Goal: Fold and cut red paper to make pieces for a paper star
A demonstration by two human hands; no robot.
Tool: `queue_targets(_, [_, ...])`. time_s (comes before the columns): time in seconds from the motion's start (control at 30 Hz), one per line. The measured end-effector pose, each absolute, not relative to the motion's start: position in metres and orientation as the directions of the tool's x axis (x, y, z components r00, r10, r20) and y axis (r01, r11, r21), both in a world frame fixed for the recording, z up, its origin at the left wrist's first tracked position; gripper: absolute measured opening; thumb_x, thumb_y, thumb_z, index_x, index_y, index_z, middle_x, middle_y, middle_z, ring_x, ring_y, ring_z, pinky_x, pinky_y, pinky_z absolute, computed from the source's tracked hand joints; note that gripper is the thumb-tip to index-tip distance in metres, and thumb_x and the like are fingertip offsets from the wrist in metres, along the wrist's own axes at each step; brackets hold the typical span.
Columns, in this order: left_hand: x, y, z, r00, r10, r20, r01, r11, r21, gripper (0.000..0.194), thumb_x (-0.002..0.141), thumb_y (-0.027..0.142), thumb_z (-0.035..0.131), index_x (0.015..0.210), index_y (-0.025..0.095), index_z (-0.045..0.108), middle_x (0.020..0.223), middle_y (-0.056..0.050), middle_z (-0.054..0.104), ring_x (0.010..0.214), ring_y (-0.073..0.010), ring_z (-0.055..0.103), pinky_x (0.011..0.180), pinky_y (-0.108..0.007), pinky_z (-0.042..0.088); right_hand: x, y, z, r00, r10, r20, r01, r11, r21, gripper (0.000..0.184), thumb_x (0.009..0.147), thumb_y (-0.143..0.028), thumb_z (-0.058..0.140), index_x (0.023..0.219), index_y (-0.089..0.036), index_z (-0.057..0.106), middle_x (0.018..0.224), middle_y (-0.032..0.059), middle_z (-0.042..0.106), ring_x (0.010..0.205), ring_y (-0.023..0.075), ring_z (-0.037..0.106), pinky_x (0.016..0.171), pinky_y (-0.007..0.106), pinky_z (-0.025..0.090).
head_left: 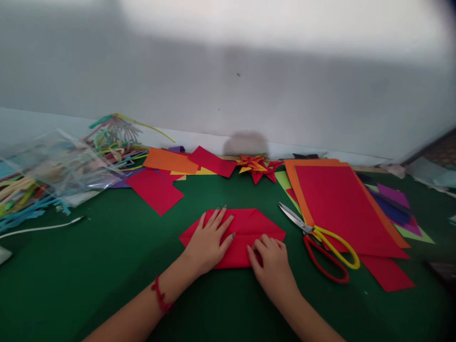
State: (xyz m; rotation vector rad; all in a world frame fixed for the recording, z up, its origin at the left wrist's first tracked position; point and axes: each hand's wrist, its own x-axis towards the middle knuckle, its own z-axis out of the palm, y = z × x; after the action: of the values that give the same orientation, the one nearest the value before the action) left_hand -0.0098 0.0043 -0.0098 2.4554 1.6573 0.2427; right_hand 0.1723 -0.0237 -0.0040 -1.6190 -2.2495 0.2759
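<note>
Forearms [138, 311] hide tabletop [107, 237] near folded paper [239, 249] and scissors [307, 229]

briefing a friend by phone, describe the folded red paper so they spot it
On the green table, find the scissors with one yellow and one red handle. Just left of them lies the folded red paper. Its pointed left and right ends set it apart from the flat rectangular red sheets nearby.
</note>
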Motion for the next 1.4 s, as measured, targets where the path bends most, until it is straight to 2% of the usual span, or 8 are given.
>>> queue_targets(0.33, [-0.0120,0.0040,-0.0114,0.403,0.914,0.040,0.892,-0.403,0.204,0.051,0.086,0.042,0.025,0.134,0.028,0.013,0.143,-0.001,0.007,0.129,-0.0230,0.009,0.102,-0.047,0.011,0.1763,-0.0222,-0.0019,-0.310,0.942,0.132,0.860,0.337,-0.384,0.017,0.082,-0.022,0.041,0.067,-0.019,0.048,0.073,0.0018,0.048,0.072,0.0167,0.048,0.077,0.036,0.034])
queue_targets(0.47, [-0.0129,0.0040,-0.0098,0.420,0.907,0.029,0.885,-0.416,0.206,0.049,0.087,0.041,0.025,0.133,0.032,0.012,0.143,0.000,0.003,0.129,-0.0249,0.008,0.102,-0.049,0.011,0.1776,-0.0217,-0.0020,-0.316,0.938,0.139,0.852,0.345,-0.393,0.017,0.082,-0.023,0.041,0.067,-0.020,0.049,0.072,0.0017,0.049,0.071,0.0164,0.049,0.076,0.035,0.034])
queue_targets(0.73, [-0.0139,0.0040,-0.0090,0.433,0.901,0.034,0.874,-0.428,0.230,0.048,0.085,0.048,0.026,0.131,0.037,0.017,0.143,0.000,0.000,0.128,-0.0284,0.006,0.100,-0.052,0.010,0.1788,-0.0224,-0.0031,-0.320,0.938,0.135,0.849,0.347,-0.398,0.018,0.082,-0.025,0.042,0.067,-0.019,0.050,0.073,0.0015,0.050,0.071,0.0161,0.049,0.076,0.035,0.033])
queue_targets(1.0, [-0.0148,0.0039,-0.0083,0.445,0.895,0.040,0.866,-0.441,0.236,0.048,0.085,0.046,0.028,0.131,0.037,0.018,0.143,0.000,0.000,0.128,-0.0284,0.007,0.100,-0.052,0.010,0.1792,-0.0203,-0.0049,-0.326,0.924,0.198,0.835,0.380,-0.398,0.023,0.084,-0.028,0.040,0.065,-0.019,0.050,0.069,0.0016,0.050,0.067,0.0153,0.050,0.073,0.033,0.034])
queue_targets(1.13, [-0.0144,0.0035,-0.0081,0.441,0.897,0.036,0.869,-0.437,0.231,0.048,0.085,0.046,0.028,0.131,0.038,0.017,0.143,0.000,0.000,0.128,-0.0284,0.008,0.100,-0.052,0.010,0.1791,-0.0208,-0.0043,-0.314,0.934,0.171,0.843,0.357,-0.402,0.020,0.083,-0.027,0.041,0.066,-0.019,0.050,0.069,0.0015,0.050,0.068,0.0156,0.050,0.074,0.034,0.035])
queue_targets(1.23, [-0.0144,0.0032,-0.0079,0.443,0.896,0.032,0.870,-0.437,0.229,0.047,0.085,0.046,0.028,0.131,0.038,0.017,0.143,0.000,0.001,0.128,-0.0287,0.008,0.100,-0.052,0.011,0.1780,-0.0213,-0.0026,-0.300,0.937,0.177,0.858,0.346,-0.380,0.014,0.080,-0.026,0.045,0.086,-0.019,0.055,0.082,0.0054,0.053,0.079,0.0191,0.051,0.075,0.035,0.036])
queue_targets(1.33, [-0.0145,0.0030,-0.0081,0.446,0.894,0.030,0.868,-0.440,0.230,0.048,0.085,0.046,0.027,0.131,0.038,0.016,0.143,0.000,0.001,0.128,-0.0289,0.008,0.099,-0.053,0.012,0.1763,-0.0222,-0.0013,-0.387,0.901,0.198,0.854,0.431,-0.291,0.038,0.081,-0.020,0.043,0.118,-0.024,0.043,0.106,0.0099,0.050,0.094,0.0231,0.048,0.077,0.037,0.036])
queue_targets(1.4, [-0.0145,0.0030,-0.0084,0.448,0.893,0.033,0.867,-0.443,0.230,0.048,0.085,0.046,0.027,0.131,0.038,0.016,0.143,-0.001,0.001,0.128,-0.0288,0.008,0.099,-0.053,0.011,0.1755,-0.0231,-0.0014,-0.469,0.866,0.172,0.843,0.497,-0.207,0.048,0.081,-0.016,0.041,0.126,-0.030,0.035,0.114,0.0094,0.047,0.095,0.0239,0.047,0.076,0.038,0.037])
